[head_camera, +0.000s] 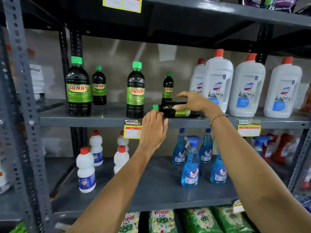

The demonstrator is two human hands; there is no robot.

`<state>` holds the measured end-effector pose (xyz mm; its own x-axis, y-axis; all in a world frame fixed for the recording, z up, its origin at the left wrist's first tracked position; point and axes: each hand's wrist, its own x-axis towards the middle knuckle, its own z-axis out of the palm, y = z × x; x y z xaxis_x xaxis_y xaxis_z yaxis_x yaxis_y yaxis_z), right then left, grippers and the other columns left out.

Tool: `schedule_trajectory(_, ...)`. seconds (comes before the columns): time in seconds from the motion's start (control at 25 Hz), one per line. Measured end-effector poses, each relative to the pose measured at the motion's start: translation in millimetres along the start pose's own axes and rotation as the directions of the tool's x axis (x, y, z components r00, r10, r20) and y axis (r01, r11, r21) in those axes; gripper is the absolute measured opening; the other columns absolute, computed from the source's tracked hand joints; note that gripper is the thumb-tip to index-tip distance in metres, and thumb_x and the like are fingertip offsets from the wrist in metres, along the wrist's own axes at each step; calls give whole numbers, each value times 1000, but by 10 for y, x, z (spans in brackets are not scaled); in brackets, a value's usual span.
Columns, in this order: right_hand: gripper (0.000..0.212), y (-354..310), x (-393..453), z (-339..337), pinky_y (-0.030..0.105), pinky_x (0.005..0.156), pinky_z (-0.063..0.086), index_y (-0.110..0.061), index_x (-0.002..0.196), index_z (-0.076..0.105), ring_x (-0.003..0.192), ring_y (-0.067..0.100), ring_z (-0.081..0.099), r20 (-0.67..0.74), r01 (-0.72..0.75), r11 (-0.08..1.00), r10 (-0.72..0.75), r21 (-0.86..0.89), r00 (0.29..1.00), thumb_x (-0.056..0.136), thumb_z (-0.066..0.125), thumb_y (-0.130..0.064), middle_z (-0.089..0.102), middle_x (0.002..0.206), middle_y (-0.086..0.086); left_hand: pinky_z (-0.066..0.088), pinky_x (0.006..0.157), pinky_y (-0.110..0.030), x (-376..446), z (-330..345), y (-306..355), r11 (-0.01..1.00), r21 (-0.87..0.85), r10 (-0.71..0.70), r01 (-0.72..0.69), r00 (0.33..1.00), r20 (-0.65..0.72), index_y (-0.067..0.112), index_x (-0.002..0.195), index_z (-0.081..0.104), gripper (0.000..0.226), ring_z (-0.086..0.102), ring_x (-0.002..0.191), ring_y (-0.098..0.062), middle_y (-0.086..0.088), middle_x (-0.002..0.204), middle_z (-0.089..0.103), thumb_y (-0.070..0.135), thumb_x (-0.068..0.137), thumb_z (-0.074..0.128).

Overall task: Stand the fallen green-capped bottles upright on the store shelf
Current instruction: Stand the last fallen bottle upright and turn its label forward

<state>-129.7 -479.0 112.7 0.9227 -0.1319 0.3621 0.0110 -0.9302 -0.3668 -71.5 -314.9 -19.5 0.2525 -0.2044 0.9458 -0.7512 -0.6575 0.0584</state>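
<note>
One dark green-capped bottle (175, 109) lies on its side on the grey middle shelf (94, 119), cap pointing left. My right hand (193, 101) is over its body, thumb pressed on the side and fingers arched above it. My left hand (154, 130) reaches up from below, its fingertips at the neck just beside the green cap. Several more green-capped bottles stand upright: a big one at the left (79, 88), a small one behind it (99, 86), a big one in the middle (136, 91) and a small one (168, 88) right behind the fallen bottle.
White red-capped jugs (218, 81) stand close on the right of the same shelf. The shelf above (185, 17) hangs low overhead. Below are white bottles (86, 170) and blue spray bottles (191, 167). A grey perforated upright (25, 98) frames the left side.
</note>
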Motion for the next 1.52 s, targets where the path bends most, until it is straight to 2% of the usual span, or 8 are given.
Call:
schedule_trajectory(0.16,81,174,132,-2,30,104,35,-15,140,40,127,22,48,146,58,998,-53,-30,988,71,81,-30,50,141,5,42,94,-42,-75,217,58,976,218,10,-14,1000,22,5,106,61,31,57,96,-31,-12,103,62,30,97,43)
schedule_trajectory(0.32,79,286,264,-2,43,103,41,-19,129,53,116,24,57,204,107,979,-71,-174,976,61,83,-45,62,125,2,42,98,-43,17,312,90,966,258,29,-33,999,17,7,101,61,32,58,91,-30,-9,97,64,31,98,40)
schedule_trajectory(0.64,71,297,246,146,35,76,53,-16,98,65,88,24,63,-145,-1,977,-30,-211,989,47,78,-63,68,93,2,34,74,-37,25,353,61,924,378,63,-55,998,-8,8,88,55,31,50,75,-29,-9,82,56,31,98,37)
schedule_trajectory(0.76,64,275,225,229,30,66,47,-15,95,65,82,21,59,-364,-8,1000,8,0,931,51,76,-60,62,93,2,36,75,-37,14,352,75,927,372,46,-48,999,13,8,91,59,35,52,76,-29,-8,85,59,32,98,35)
schedule_trajectory(0.88,68,214,270,372,34,76,47,-9,110,54,90,19,54,-472,60,963,75,263,879,66,72,-57,52,106,4,38,76,-37,16,331,66,933,358,29,-34,999,20,8,92,59,35,52,77,-28,-8,86,59,33,99,35)
schedule_trajectory(1.04,58,153,313,551,28,71,44,-10,106,30,88,18,56,-347,105,797,137,595,928,82,63,-52,54,99,1,39,74,-37,9,346,48,936,347,60,-51,998,-13,8,90,59,33,52,75,-28,-8,86,60,32,98,38)
schedule_trajectory(1.28,77,229,313,606,20,74,41,-6,127,25,99,15,53,-264,89,789,96,608,960,80,67,-49,52,117,4,39,76,-37,14,356,29,936,349,64,-54,998,-18,8,92,60,35,54,76,-28,-8,89,62,32,99,36)
schedule_trajectory(1.52,85,363,319,593,24,75,48,-12,134,22,98,14,57,-95,-18,747,108,665,990,69,76,-17,57,111,3,41,77,-38,8,345,50,938,345,48,-40,999,-13,8,92,61,36,54,77,-28,-9,89,62,33,99,36)
